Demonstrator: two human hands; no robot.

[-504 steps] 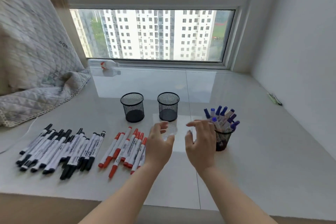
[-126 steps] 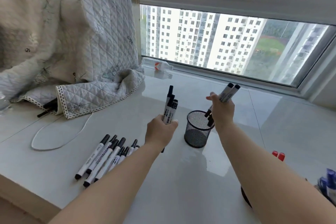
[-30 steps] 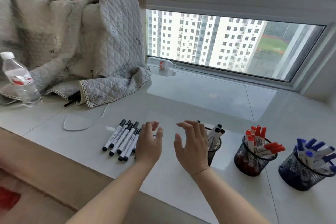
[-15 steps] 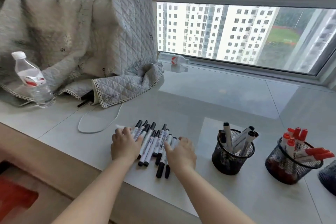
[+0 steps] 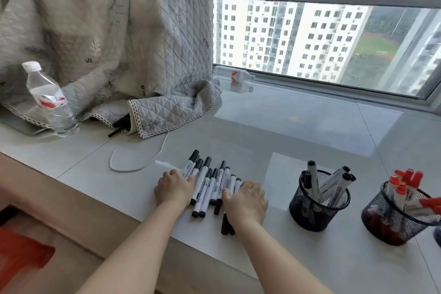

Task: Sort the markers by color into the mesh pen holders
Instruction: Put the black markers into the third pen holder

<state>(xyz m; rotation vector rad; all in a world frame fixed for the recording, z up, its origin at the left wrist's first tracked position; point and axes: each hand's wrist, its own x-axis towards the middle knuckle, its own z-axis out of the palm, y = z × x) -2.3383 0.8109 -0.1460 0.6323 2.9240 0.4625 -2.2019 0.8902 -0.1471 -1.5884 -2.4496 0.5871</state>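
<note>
A glossy pale stone sill (image 5: 298,126) ran beneath a wide window (image 5: 322,43) that showed white tower blocks in daylight, while a quilted grey blanket (image 5: 107,43) lay heaped at the left beside a plastic water bottle (image 5: 47,100).

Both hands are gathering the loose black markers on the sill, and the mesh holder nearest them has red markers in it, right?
Not quite. In the head view the nearest mesh holder has black markers; the red ones sit one holder farther right. The left hand and right hand are on the loose black markers.
</note>
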